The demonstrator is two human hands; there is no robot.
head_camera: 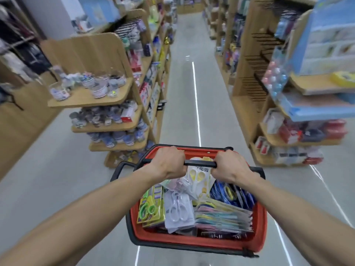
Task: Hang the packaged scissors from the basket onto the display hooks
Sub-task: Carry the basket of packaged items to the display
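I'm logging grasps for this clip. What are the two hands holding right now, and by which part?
Both the left hand and the right hand grip the black handle bar of the red basket, one at each end.

Both arms stretched forward, left hand (169, 163) and right hand (231, 166) curled, knuckles up, side by side

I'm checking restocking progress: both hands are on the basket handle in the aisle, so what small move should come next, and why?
Probably carry the red basket to the empty hooks on the right-hand shelving and set it down. Both the left hand and the right hand grip the handle, so neither is free to lift the packaged scissors.
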